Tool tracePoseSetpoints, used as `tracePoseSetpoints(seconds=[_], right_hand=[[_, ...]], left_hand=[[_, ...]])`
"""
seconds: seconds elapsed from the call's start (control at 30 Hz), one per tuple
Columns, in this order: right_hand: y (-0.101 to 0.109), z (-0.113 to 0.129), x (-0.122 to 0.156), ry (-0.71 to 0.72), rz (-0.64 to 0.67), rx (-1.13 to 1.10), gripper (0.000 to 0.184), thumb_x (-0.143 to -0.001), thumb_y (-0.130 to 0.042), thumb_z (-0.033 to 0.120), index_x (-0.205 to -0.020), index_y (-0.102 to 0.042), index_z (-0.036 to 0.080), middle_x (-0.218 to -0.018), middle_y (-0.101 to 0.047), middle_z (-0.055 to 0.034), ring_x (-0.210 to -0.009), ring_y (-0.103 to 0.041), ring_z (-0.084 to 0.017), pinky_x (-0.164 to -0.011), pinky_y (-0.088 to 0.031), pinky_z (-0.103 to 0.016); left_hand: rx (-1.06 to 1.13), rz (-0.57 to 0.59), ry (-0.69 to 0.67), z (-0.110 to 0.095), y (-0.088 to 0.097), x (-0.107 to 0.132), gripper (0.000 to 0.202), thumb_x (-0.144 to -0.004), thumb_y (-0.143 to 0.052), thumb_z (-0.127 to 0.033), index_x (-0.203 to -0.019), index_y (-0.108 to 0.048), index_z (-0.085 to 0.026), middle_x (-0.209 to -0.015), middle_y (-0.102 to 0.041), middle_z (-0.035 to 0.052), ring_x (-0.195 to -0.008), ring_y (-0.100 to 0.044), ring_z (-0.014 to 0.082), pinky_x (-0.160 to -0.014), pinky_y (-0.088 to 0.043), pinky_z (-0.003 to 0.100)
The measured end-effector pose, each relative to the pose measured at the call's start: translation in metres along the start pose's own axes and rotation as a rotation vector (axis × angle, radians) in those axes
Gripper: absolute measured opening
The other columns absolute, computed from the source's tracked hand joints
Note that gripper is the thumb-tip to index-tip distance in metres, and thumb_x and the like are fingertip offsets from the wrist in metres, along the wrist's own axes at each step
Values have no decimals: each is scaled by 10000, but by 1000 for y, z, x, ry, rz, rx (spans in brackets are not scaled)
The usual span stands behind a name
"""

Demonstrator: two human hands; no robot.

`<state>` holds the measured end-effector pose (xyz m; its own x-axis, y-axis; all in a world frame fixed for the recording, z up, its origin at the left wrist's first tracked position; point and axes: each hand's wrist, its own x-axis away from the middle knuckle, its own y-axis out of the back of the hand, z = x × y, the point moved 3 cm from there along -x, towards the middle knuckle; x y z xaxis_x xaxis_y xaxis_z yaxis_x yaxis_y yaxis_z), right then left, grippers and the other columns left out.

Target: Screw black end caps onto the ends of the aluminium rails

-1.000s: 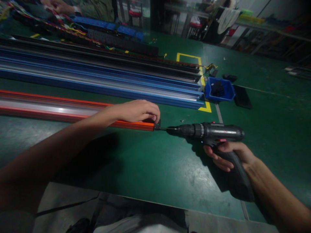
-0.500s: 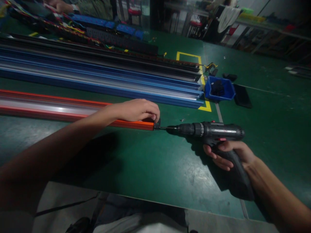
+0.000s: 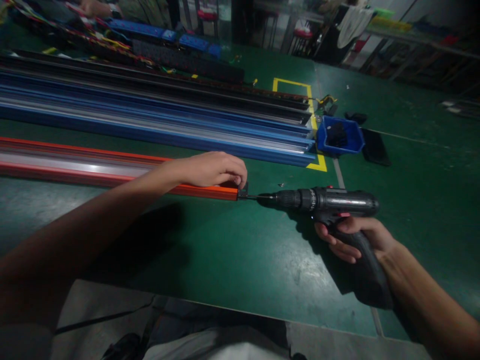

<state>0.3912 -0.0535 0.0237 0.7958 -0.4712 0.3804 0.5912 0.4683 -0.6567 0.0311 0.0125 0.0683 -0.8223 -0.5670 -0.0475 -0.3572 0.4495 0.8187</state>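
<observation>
A long orange rail (image 3: pixel 82 167) lies across the green table (image 3: pixel 232 260), its end near the middle. My left hand (image 3: pixel 212 169) is closed over that end, fingertips pinching a small black end piece (image 3: pixel 243 191). My right hand (image 3: pixel 354 240) grips the handle of a black cordless drill (image 3: pixel 330 204) lying level. The bit of the drill touches the black end piece on the end face of the rail.
Several long blue rails (image 3: pixel 157 125) and black rails lie side by side behind the orange one. A blue bin (image 3: pixel 339 136) with dark parts stands at their right end, next to yellow floor-style tape and a black pad (image 3: pixel 375 147). Another person's hand (image 3: pixel 92 7) shows at the far top left.
</observation>
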Motion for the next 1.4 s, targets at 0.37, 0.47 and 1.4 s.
tracePoseSetpoints(seconds=[0.37, 0.47, 1.4], right_hand=[[-2, 1, 1, -20, -38, -13, 291, -851, -595, 223, -1013, -729, 22, -793, -670, -83, -386, -509, -58, -458, -544, -192], [-3, 2, 0, -21, -22, -14, 303, -850, -597, 222, -1028, -734, 19, -815, -680, -98, -389, -510, -54, -463, -553, -188], [1, 1, 0, 3, -22, 33, 279, -853, -601, 234, -1003, -727, 35, -768, -633, -61, -385, -452, -49, -445, -519, -201]], left_hand=[[-35, 15, -8, 0, 0, 0, 244, -997, -480, -221, -933, -715, -215, -1010, -716, 24, -898, -633, 126, -813, -416, 228], [-32, 9, -19, 1, -1, 0, 240, -996, -482, -222, -941, -716, -216, -1017, -720, 25, -907, -638, 128, -819, -418, 228], [-4, -3, -13, 0, 0, 0, 244, -972, -495, -195, -918, -731, -223, -997, -725, 19, -880, -632, 127, -803, -415, 228]])
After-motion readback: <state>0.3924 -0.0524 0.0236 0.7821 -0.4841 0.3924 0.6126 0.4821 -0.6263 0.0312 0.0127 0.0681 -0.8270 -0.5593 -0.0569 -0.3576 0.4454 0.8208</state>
